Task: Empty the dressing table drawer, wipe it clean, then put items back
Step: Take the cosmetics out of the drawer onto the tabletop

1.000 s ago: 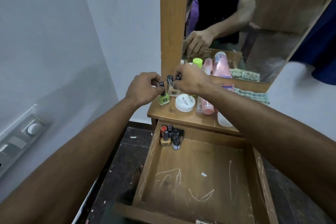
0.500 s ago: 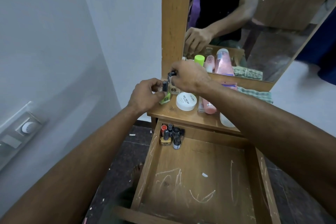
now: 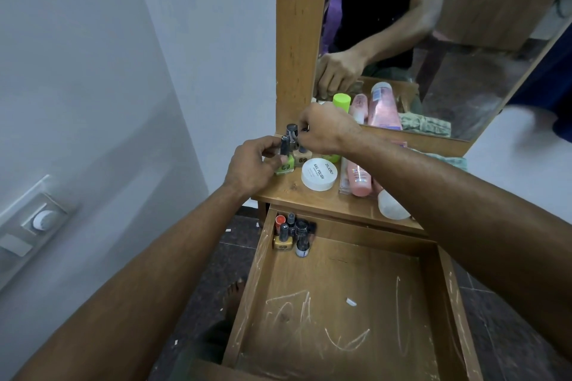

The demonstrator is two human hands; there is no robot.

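The wooden drawer (image 3: 365,263) stands pulled out, its scratched floor mostly bare, with several nail polish bottles (image 3: 292,233) huddled in its far left corner. On the table top's left end, my left hand (image 3: 255,164) grips a green nail polish bottle (image 3: 286,164) by its dark cap. My right hand (image 3: 325,133) pinches the dark cap of another small bottle (image 3: 292,130) just above a beige nail polish bottle (image 3: 301,156). The two hands nearly touch.
A white nail polish remover jar (image 3: 318,175), pink tubes (image 3: 359,181), a white bottle (image 3: 391,209) and a green-capped container (image 3: 341,101) crowd the table top (image 3: 309,198). A checked cloth (image 3: 445,159) lies by the mirror (image 3: 433,40). A wall with a switch plate (image 3: 34,223) is at left.
The green bottle tipped over half a second ago and stands upright again in my left hand. My right hand has stayed on the bottle caps near the mirror frame.
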